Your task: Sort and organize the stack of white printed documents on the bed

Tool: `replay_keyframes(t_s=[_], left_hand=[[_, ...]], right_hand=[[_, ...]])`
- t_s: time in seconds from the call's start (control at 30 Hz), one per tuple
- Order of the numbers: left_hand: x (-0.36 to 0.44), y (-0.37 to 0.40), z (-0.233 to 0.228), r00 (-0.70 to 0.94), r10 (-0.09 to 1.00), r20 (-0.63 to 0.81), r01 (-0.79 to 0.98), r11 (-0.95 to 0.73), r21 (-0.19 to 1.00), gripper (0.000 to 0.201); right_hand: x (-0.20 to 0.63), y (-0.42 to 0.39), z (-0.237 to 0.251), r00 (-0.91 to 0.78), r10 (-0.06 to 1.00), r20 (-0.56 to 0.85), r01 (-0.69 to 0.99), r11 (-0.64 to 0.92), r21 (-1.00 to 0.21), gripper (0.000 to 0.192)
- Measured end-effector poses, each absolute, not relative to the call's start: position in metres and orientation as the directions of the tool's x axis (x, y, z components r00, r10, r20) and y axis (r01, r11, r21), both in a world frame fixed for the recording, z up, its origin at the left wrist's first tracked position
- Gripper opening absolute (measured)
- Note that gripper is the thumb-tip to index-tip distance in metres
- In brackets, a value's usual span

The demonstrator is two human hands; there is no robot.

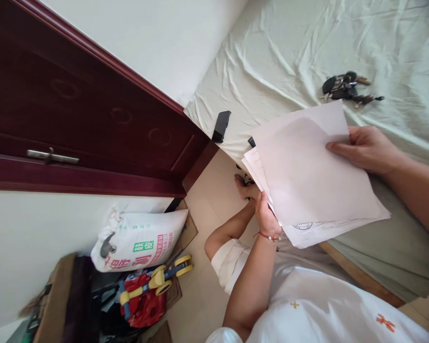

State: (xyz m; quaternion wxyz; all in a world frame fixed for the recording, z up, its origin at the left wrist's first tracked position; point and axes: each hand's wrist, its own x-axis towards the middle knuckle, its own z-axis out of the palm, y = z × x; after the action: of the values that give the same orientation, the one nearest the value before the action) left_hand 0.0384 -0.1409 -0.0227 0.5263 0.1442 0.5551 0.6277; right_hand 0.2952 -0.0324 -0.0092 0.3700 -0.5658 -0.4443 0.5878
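A stack of white paper sheets (307,176) is held over the bed's edge, with a round stamp showing on a lower sheet. My right hand (366,148) grips the stack's far side, thumb on the top sheet. My left hand (266,216), with a red bead bracelet at the wrist, holds the near corner from below. Under the papers I see my white clothes, a bare knee and a foot on the floor.
A bunch of keys (346,88) lies on the pale green bedsheet (289,52). A black flat device (220,126) rests at the bed's edge. A dark red door (75,119), a printed white sack (139,240), a yellow-wheeled toy (157,281) and boxes crowd the floor side.
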Motion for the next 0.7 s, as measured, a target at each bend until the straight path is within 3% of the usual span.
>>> replay_keyframes(t_s=[0.37,0.7], left_hand=[[0.040,-0.142,-0.017,-0.371,0.852,-0.369,-0.461,0.176,0.870,0.030],[0.041,-0.141,-0.011,-0.392,0.838,-0.380,-0.431,0.198,0.880,0.029]], right_hand=[[0.288,-0.036,0.000,-0.128,0.931,-0.342,0.042,-0.340,-0.940,0.016],[0.288,-0.036,-0.004,-0.158,0.955,-0.251,0.086,-0.240,-0.967,0.022]])
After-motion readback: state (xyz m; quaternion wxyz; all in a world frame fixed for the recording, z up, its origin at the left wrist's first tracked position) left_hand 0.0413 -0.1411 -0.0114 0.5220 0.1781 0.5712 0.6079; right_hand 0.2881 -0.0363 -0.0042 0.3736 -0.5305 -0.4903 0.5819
